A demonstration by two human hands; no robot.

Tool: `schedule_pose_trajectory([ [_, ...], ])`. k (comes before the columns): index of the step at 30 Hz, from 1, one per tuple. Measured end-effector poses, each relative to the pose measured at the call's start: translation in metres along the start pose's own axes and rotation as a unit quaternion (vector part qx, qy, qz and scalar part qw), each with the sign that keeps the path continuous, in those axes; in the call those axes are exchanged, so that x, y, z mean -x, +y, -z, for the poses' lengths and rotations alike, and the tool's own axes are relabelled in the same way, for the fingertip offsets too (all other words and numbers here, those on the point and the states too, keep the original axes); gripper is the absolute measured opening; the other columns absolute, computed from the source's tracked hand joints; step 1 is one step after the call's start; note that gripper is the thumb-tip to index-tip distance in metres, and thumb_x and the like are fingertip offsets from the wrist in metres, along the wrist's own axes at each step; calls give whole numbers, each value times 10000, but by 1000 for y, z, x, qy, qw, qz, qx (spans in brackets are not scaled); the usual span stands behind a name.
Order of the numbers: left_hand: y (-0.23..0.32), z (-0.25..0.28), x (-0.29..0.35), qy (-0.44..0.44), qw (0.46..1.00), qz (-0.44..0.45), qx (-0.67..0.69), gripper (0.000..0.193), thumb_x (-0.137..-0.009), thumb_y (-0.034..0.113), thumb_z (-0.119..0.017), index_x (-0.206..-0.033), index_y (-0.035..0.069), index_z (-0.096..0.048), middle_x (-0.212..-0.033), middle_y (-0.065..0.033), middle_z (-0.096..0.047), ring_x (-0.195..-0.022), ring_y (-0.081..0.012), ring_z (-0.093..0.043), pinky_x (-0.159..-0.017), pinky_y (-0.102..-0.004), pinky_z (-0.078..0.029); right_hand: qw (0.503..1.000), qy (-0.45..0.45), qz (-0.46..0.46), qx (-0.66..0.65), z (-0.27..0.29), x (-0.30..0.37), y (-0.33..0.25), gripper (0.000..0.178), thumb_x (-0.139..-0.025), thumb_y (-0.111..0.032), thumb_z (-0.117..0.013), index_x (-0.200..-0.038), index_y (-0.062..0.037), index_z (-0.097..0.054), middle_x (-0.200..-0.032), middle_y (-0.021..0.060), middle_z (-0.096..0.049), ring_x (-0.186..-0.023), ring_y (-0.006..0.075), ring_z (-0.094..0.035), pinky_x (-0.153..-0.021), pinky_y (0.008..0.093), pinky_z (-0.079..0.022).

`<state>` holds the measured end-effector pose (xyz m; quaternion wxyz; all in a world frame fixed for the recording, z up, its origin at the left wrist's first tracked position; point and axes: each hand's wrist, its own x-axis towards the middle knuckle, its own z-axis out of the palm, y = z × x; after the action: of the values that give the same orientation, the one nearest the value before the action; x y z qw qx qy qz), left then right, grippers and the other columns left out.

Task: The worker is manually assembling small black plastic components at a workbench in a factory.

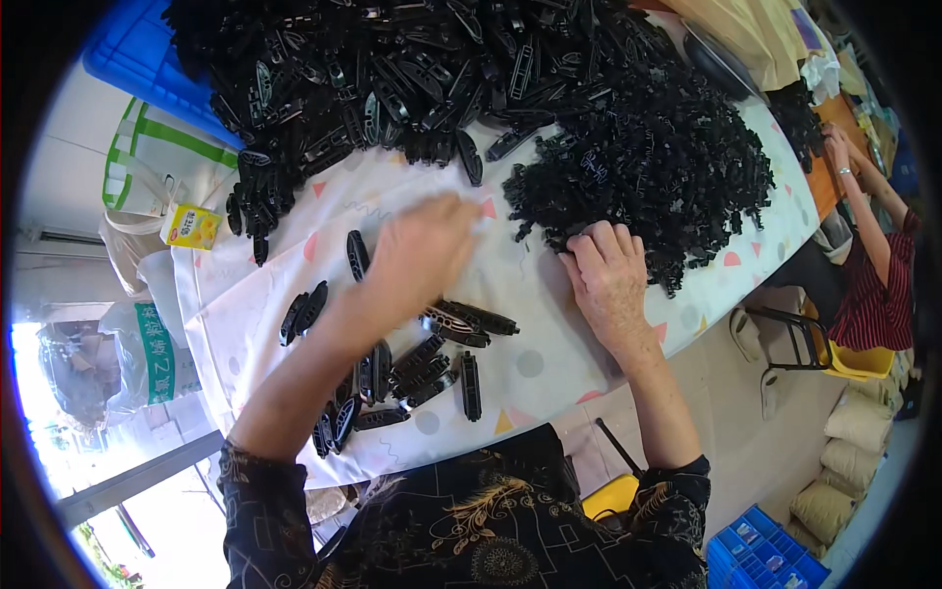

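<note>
My left hand [427,250] is over the middle of the table, smeared by motion, so its fingers and anything in them are unclear. Beneath and around that wrist lie several loose long black plastic pieces with rounded backs, one of them an upright-lying piece [471,387]. At the near edge of a heap of small black plastic parts [657,167], my right hand [608,270] has its fingers curled down and close together. What those fingertips pinch is hidden. A larger heap of long black plastic pieces [392,83] spreads across the far side.
A patterned white tablecloth [549,393] covers the table. At the left edge are a small yellow box [193,228] and a blue crate [157,69]. Another person [873,255] works at the right with both hands on black parts. Sacks [852,461] and a blue basket [765,550] stand on the floor.
</note>
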<state>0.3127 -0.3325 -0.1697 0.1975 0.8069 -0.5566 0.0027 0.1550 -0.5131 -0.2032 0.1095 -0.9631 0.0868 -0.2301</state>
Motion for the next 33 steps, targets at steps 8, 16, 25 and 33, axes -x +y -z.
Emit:
schedule_pose_trajectory([
  [8, -31, -21, -78, -70, 982, 173, -18, 223, -841, 199, -568, -1044, 107, -558, -1016, -191, -574, -921, -395, -594, -783, -466, -481, 783, 77, -291, -544, 3, 6, 2, 63, -876, -40, -583, -935, -42, -560, -800, 49, -573, -666, 142, -556, -558, 240, -436],
  [16, -12, -13, -39, 0, 955, 199, 221, 424, -803, 111, -556, -1211, 123, -438, -913, -166, -613, -752, -328, -633, -706, -407, -503, 458, 25, -368, -809, 14, 16, 9, 121, -905, -49, -550, -1020, -58, -587, -855, 59, -618, -698, 136, -600, -578, 234, -500],
  [25, 87, -10, 18, 13, 784, 257, 565, 503, -807, 69, -591, -1260, 25, -378, -966, -102, -592, -736, -133, -617, -652, -266, -503, 466, -1, -384, -797, 36, 32, -36, 135, -859, -6, -600, -993, 5, -598, -855, 83, -637, -745, 160, -637, -686, 241, -558],
  [33, 110, 0, 61, 22, 749, 232, 620, 530, -783, 2, -604, -1257, -29, -368, -1005, -127, -591, -823, -143, -617, -711, -265, -513, 679, -33, -316, -662, 60, 49, -71, 117, -843, -53, -647, -936, -2, -598, -776, 43, -607, -649, 123, -584, -595, 250, -486],
])
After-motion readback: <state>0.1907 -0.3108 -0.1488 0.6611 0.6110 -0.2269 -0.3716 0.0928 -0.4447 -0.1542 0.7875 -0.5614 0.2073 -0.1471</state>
